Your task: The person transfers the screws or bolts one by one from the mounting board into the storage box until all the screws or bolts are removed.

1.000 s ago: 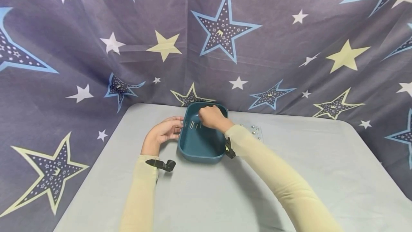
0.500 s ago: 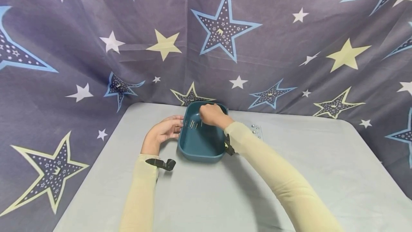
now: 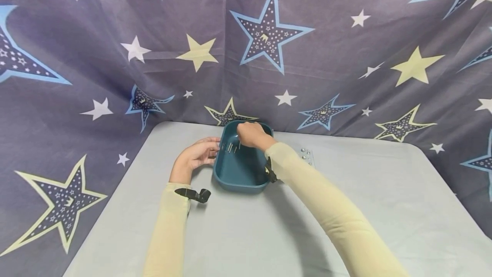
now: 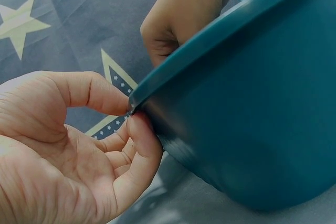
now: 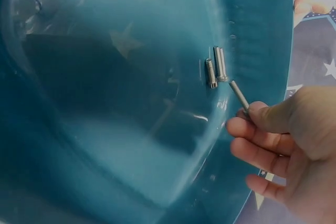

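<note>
A teal plastic basin [image 3: 243, 172] stands on the table near the curtain. At its left side, my left hand [image 3: 197, 155] pinches the rim between thumb and finger; the left wrist view shows this grip on the basin [image 4: 247, 98] up close. My right hand [image 3: 251, 135] reaches inside the basin's far part. Between its thumb and index finger it pinches a slim metal bolt [image 5: 240, 96], whose lower end is hidden by the fingers. Several more bolts lie together on the basin floor beside it, among them a shorter bolt [image 5: 211, 73] and a longer bolt [image 5: 220, 64].
A clear plate [image 3: 306, 155] with several shiny metal pieces lies right of the basin, partly hidden by the right sleeve [image 3: 307, 183]. A star-patterned curtain [image 3: 246, 46] hangs right behind the grey-covered table [image 3: 238, 234].
My right hand, with the bolt, has shifted only slightly within the basin. My left hand keeps its place at the rim.
</note>
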`<move>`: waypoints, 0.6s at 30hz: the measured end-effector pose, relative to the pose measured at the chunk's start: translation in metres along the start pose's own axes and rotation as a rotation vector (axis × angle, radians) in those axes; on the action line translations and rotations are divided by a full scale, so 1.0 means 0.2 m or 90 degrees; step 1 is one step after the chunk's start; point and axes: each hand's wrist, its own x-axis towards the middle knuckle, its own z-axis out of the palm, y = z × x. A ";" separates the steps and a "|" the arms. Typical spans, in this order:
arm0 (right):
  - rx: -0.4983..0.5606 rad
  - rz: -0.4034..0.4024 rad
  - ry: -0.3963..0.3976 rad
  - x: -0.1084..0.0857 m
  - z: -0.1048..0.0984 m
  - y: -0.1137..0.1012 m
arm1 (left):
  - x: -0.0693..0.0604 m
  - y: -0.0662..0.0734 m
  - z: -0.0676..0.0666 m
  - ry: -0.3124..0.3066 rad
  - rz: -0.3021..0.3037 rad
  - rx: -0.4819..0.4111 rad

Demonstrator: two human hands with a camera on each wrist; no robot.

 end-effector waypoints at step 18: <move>0.006 0.032 -0.064 0.02 0.03 -0.02 | 0.00 -0.01 0.00 0.013 -0.007 0.003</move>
